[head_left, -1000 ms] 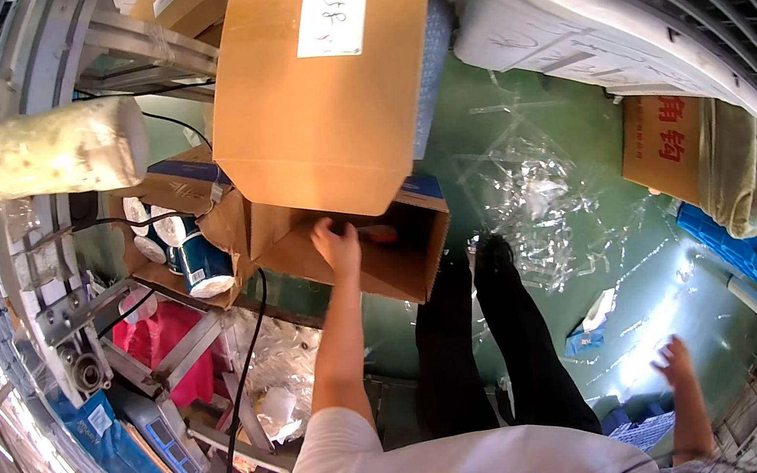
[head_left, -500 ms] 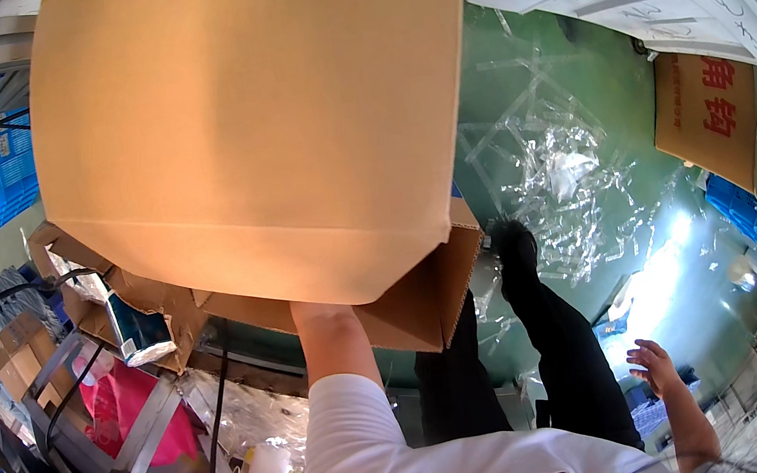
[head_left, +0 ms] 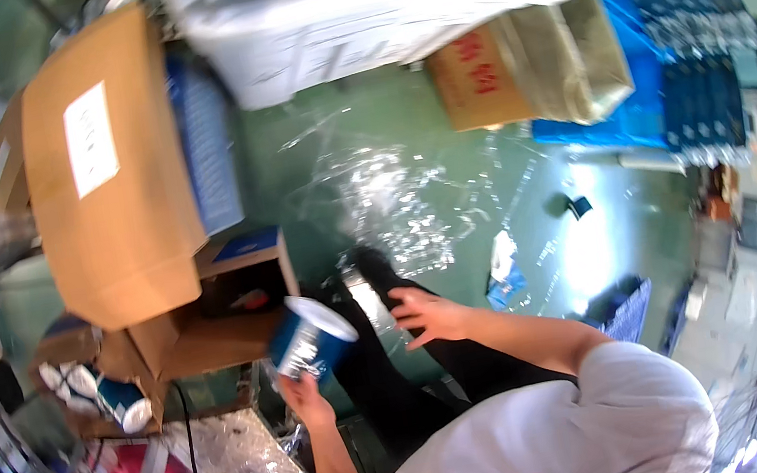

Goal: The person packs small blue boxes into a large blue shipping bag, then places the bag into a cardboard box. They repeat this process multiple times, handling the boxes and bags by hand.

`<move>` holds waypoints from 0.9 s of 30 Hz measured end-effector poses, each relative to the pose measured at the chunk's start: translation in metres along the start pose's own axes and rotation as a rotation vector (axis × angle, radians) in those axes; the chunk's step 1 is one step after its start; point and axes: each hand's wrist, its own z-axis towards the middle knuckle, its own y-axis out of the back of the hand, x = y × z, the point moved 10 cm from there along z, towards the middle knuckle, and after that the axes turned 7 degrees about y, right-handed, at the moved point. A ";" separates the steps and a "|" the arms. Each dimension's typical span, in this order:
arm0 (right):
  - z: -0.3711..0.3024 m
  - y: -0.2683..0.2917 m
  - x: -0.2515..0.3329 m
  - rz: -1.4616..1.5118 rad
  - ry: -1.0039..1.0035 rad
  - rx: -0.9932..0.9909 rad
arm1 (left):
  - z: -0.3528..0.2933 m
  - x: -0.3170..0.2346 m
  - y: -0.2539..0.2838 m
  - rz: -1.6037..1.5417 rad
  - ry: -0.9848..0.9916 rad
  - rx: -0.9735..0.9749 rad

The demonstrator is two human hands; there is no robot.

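Observation:
My left hand grips the lower end of a dark blue roll with a white round end and a shiny, blurred side. The roll tilts toward the right, just beside the front of an open cardboard box. Inside that box it is dark, and a small reddish thing shows there. My right hand reaches in from the right above my legs, its fingers apart and nothing in them. A gap separates it from the roll.
A large carton stands over the open box. Shiny tape scraps litter the green floor. At the left, a torn box holds similar rolls. Farther right are a printed carton and stacked dark blue rolls.
My left hand has come out from under the carton, now with the blue roll in it. My right hand has moved in toward the middle. The view has swung to the right.

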 end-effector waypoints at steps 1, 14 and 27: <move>-0.010 0.000 -0.016 0.152 -0.138 0.058 | -0.026 0.043 -0.002 -0.053 0.179 0.135; -0.252 0.162 0.066 0.610 0.549 -0.204 | -0.130 0.090 -0.299 0.369 0.788 0.829; -0.204 0.195 0.109 0.229 0.425 -0.170 | 0.030 -0.162 0.069 0.564 -0.372 -0.927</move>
